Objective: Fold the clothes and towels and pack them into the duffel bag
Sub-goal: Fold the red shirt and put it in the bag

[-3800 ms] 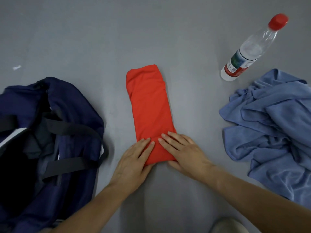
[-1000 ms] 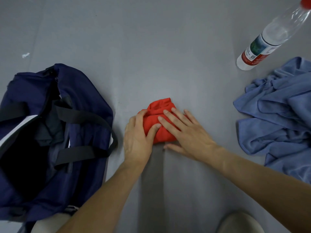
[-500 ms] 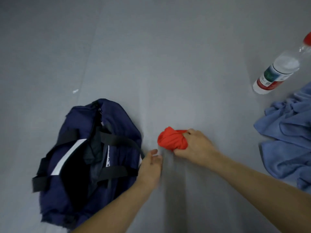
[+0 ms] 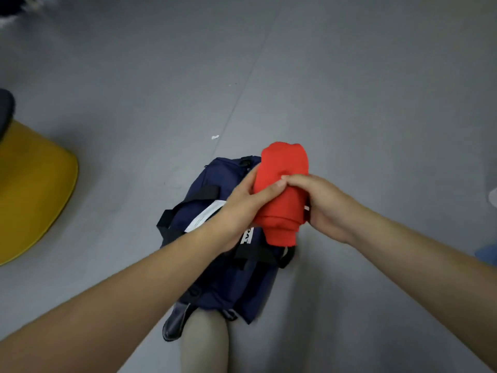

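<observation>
Roll of red cloth (image 4: 285,162) hangs in the air between two bare hands, directly over the navy duffel bag (image 4: 223,281) on the grey floor (image 4: 349,90). The left hand (image 4: 242,203) wraps it with the thumb laid across the front and the fingers curled behind. The right hand (image 4: 325,205) grips the opposite side, fingers closed round the cloth. The roll's ends stick out above and below the fingers.

Packing it well likely means keeping both grips tight so the roll cannot unwind. It should go down lengthwise into the bag's mouth and be released only once it is bedded against a wall.

That mouth lies under the left wrist and is largely hidden. A white strip (image 4: 204,218) and black straps (image 4: 252,253) show just below the fingers, but the bag's contents cannot be made out. A yellow rounded object (image 4: 32,189) sits well off beyond the left hand.
</observation>
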`<state>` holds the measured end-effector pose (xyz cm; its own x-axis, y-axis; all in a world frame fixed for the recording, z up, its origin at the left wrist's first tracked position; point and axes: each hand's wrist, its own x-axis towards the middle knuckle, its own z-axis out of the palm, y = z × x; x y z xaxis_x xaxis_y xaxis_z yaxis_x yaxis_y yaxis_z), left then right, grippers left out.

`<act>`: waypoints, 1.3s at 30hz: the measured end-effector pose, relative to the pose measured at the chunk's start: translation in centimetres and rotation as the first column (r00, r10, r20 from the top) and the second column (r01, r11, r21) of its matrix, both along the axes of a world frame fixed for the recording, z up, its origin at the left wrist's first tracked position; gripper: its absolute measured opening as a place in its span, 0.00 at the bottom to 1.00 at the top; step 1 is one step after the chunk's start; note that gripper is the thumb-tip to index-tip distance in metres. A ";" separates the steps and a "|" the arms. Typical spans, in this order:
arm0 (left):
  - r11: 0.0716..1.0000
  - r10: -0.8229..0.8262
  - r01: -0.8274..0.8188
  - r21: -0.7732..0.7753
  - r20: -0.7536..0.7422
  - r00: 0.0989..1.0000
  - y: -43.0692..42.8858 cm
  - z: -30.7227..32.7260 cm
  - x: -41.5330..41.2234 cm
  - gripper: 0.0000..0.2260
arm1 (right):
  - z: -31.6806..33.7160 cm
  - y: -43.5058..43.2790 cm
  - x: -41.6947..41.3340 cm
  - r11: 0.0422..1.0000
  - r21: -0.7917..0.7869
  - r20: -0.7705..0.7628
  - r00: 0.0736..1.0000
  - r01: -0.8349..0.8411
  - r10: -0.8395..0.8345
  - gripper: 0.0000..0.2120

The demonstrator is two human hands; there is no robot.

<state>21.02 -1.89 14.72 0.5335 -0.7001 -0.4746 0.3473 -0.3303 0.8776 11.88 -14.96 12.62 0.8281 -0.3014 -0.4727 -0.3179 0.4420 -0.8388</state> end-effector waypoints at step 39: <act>0.866 -0.072 -0.043 0.498 0.208 0.975 14.3 -20.4 4.5 0.32 | -17.3 8.3 -0.6 0.714 -0.367 -0.360 0.799 -0.597 0.482 0.48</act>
